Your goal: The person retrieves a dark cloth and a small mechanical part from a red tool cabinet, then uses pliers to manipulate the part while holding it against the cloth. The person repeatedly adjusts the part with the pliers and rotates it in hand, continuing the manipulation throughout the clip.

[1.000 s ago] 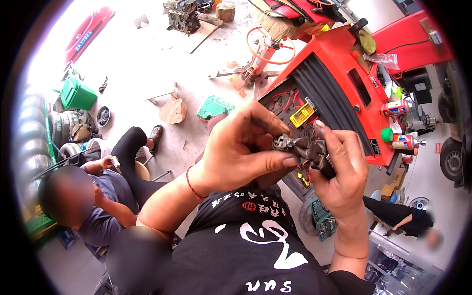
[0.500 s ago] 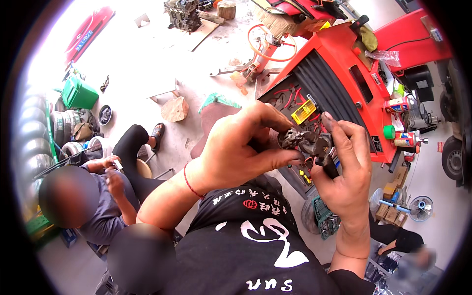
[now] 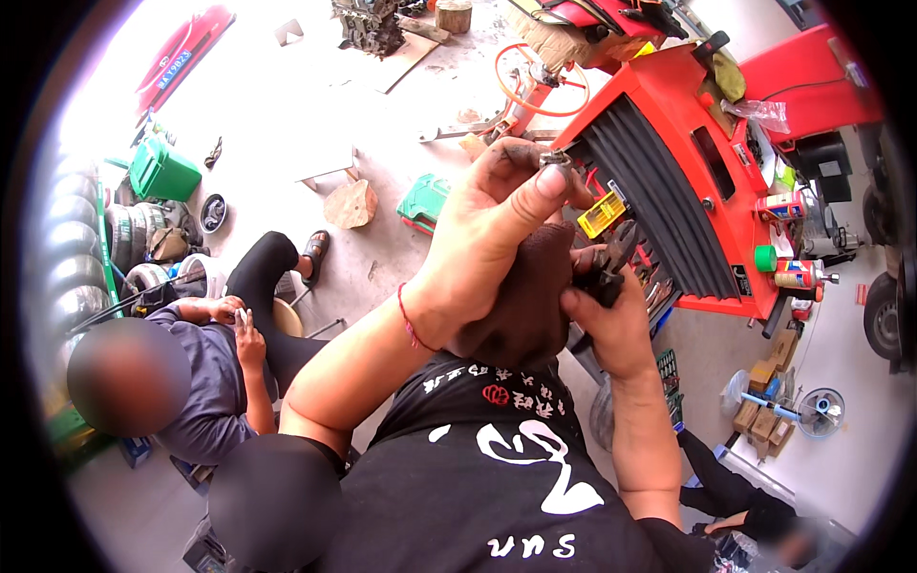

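Observation:
My left hand [image 3: 487,224] is raised in front of me. Its thumb and fingers pinch a small, shiny metal part [image 3: 555,159]; fingers hide much of it. Lower and to the right, my right hand [image 3: 616,320] closes around a dark metal tool [image 3: 604,272] that looks like pliers, its blunt end pointing up. The tool and the small part are apart. Below my left hand, close to my shirt, is a rounded dark brown form [image 3: 521,301], perhaps a trouser knee. Dark grime covers the fingers of both hands.
A red tool cabinet [image 3: 659,105] stands at the right, with a yellow case [image 3: 602,215] and hand tools in its drawer. A green case [image 3: 423,202] and a wood stump [image 3: 350,205] are on the floor. At left sits a person [image 3: 215,372]; another person [image 3: 750,506] is lower right.
My hands, earlier together at the metal pieces, have separated. The left rose with the small part; the right moved left and slightly down with the tool. The brown form shifted right, uncovering the green case.

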Tool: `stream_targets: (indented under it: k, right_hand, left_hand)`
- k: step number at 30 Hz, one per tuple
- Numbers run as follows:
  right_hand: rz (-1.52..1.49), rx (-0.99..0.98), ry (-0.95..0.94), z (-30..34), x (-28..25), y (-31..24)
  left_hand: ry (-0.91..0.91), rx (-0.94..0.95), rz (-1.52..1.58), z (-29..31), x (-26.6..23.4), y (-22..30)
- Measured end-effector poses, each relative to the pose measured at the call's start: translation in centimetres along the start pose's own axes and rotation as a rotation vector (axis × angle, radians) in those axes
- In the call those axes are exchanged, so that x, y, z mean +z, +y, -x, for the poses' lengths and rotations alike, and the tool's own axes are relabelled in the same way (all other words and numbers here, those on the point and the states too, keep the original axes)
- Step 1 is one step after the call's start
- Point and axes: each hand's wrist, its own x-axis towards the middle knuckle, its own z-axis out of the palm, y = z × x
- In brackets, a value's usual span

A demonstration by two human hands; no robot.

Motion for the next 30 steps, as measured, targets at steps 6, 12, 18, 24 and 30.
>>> stream_targets:
  k: [6, 12, 18, 24, 30]
  right_hand:
    - [-0.656, 0.004, 0.166, -0.8, -2.8, -1.5]
    - [-0.687, -0.123, 0.037, -1.2, -4.5, -2.7]
    - [-0.156, -0.326, -0.142, -0.6, -8.1, -3.7]
    - [0.61, -0.711, 0.001, -2.4, -12.1, -1.4]
    - [0.329, -0.017, 0.152, -4.8, -21.8, 9.0]
  left_hand:
    - [-0.277, 0.031, -0.281, -0.1, -2.2, -0.9]
    - [-0.646, 0.041, -0.939, -0.1, 0.2, -1.7]
    - [-0.717, -0.027, -1.214, -2.2, 3.9, -4.4]
    - [-0.514, -0.4, -1.073, -3.5, 8.2, -8.9]
    - [-0.482, -0.356, -1.405, -1.8, 8.6, -12.8]
